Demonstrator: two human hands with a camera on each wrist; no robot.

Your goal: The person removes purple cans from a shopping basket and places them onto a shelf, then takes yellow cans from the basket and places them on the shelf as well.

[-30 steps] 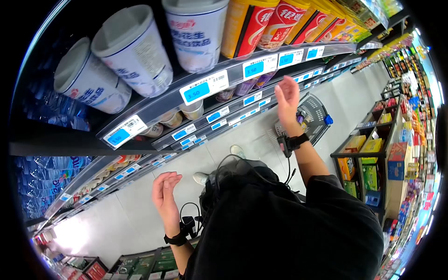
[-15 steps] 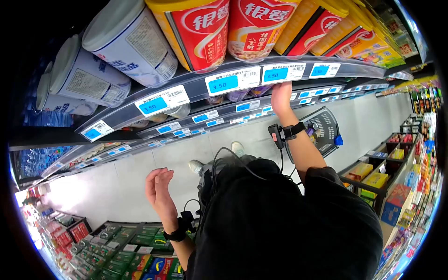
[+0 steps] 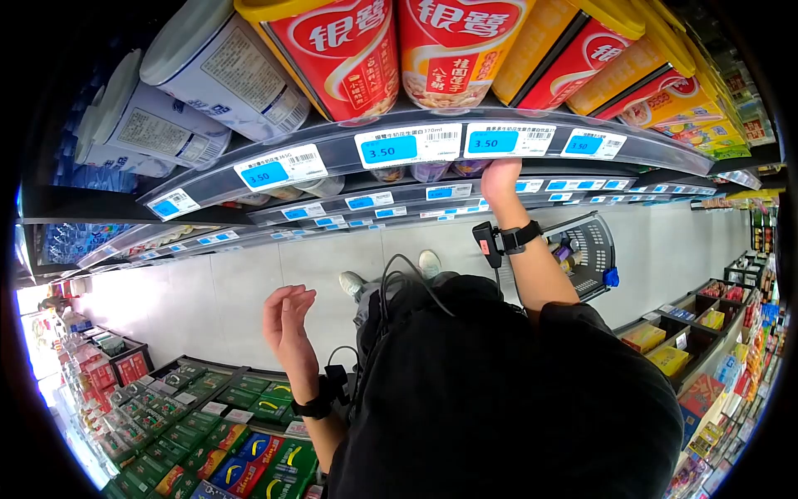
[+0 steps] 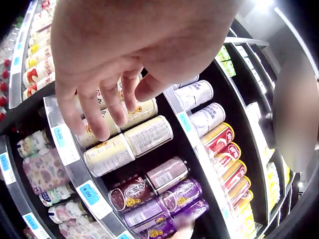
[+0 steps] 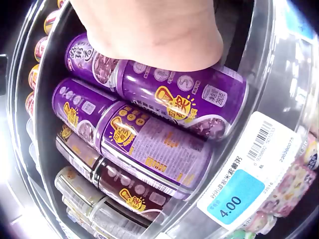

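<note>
My right hand (image 3: 501,183) reaches beneath the front edge of the upper shelf, its fingers hidden there. In the right wrist view this hand (image 5: 154,32) covers part of the uppermost purple can (image 5: 149,82); whether it grips the can cannot be seen. Another purple can (image 5: 154,149) lies alongside, behind the clear shelf lip. The left wrist view catches part of the right hand (image 4: 183,233) by the purple cans (image 4: 182,193). My left hand (image 3: 289,337) hangs in the air, holding nothing, fingers loosely bent; its own camera shows the hand (image 4: 134,55) in front of pale cans (image 4: 108,154).
Red and yellow containers (image 3: 461,54) and white cups (image 3: 241,71) stand on the upper shelf above price labels (image 3: 407,145). A dark basket (image 3: 592,249) with items inside sits on the floor at the right. Green boxes (image 3: 204,424) fill a display at the lower left.
My right hand has gone from open air to under the shelf edge, its fingers now out of sight. The upper shelf appears closer, and my left hand stays raised and empty.
</note>
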